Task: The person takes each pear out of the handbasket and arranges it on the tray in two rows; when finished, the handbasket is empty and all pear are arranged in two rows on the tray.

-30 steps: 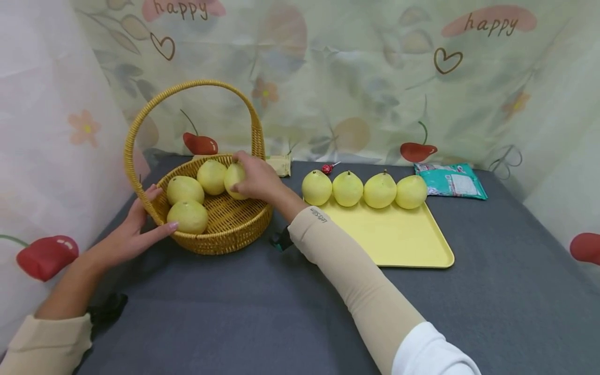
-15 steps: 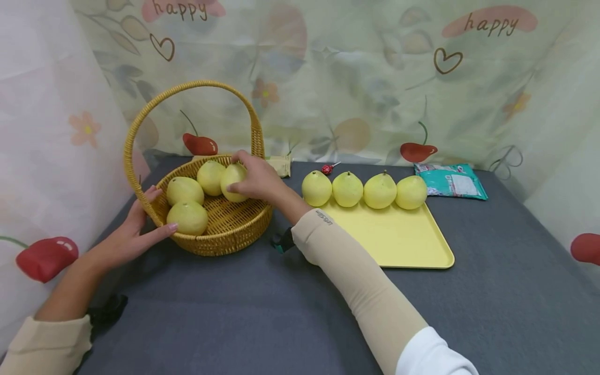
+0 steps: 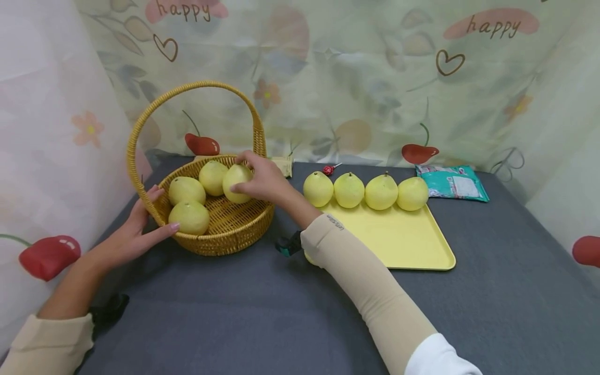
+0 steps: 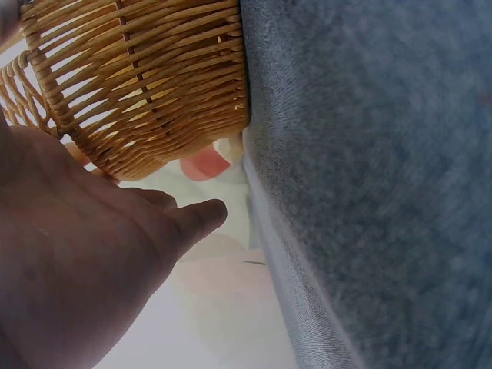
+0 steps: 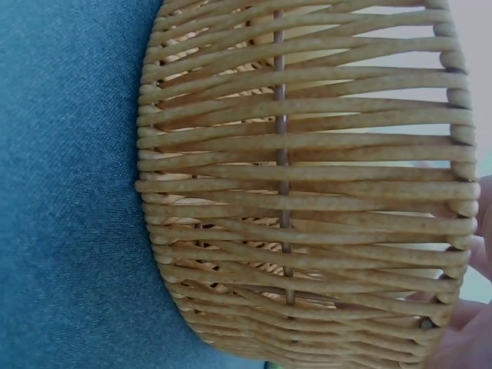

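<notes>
Pear, pale-yellow and round (image 3: 233, 178), pinched by right hand (image 3: 265, 178)! Left hand (image 3: 135, 234) spreads against golden wicker basket (image 3: 229, 240); I fear a loose hold dropping it.

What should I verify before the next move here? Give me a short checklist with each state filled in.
1. Right hand has the pear: ok, thumb and fingers are around it.
2. Pear lifted off the basket floor: cannot tell, no view shows its underside clearly.
3. Left hand on the basket: ok, it touches the side by the handle.
4. Bare floor in the basket: ok, some shows in front of the held pear.
5. Row of four pears in order: ok, side by side along the tray's far side.
6. Whole tray visible: not ok, the right sleeve covers part.
</notes>
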`<state>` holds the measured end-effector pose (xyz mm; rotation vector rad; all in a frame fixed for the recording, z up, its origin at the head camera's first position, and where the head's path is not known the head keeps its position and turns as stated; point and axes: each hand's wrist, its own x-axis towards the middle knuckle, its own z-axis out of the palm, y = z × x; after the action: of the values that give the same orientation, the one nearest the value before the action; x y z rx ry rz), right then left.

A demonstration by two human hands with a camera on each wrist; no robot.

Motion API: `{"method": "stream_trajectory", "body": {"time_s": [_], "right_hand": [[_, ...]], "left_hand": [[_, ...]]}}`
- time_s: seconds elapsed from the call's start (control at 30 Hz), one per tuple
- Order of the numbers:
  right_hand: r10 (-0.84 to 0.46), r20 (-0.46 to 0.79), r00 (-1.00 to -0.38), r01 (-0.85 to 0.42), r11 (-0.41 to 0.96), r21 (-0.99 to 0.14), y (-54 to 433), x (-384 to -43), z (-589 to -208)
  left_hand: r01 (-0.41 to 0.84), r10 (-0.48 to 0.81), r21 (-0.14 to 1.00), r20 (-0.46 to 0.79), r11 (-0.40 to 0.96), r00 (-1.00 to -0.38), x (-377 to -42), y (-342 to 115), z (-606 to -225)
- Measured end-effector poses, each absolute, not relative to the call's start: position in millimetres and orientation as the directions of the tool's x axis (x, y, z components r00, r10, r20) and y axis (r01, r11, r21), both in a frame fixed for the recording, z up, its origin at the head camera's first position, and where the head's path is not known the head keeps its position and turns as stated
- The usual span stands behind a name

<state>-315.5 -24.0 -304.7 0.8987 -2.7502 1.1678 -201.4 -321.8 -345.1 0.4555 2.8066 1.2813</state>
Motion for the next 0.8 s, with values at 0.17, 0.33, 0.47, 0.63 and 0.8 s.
{"method": "stream_trajectory", "body": {"time_s": [0.17,0.33,0.47,0.63,0.8], "right_hand": [[-0.495,0.255,-0.83,-0.519,0.524,-0.675,-18.4,-312.4,-303.9],[-0.494,0.258,-0.83,-0.518,0.512,-0.686,-13.4,-309.3,-301.7],[-0.491,0.277,-0.826,-0.524,0.487,-0.699,-7.7,-306.9,-300.1],[-0.482,0.327,-0.813,-0.547,0.438,-0.714,1.8,-303.7,-298.3],[-0.478,0.366,-0.799,-0.569,0.401,-0.718,8.8,-299.5,-296.0]], "left_hand": [[0.254,0.273,0.74,0.099,0.623,-0.957,-202.7,-321.5,-345.5],[0.241,0.267,0.739,0.086,0.629,-0.96,-202.5,-320.8,-345.5],[0.232,0.264,0.74,0.077,0.631,-0.961,-202.1,-320.4,-345.9],[0.229,0.265,0.743,0.073,0.629,-0.962,-202.0,-321.1,-345.9],[0.239,0.265,0.744,0.086,0.624,-0.96,-201.2,-321.8,-344.6]]}}
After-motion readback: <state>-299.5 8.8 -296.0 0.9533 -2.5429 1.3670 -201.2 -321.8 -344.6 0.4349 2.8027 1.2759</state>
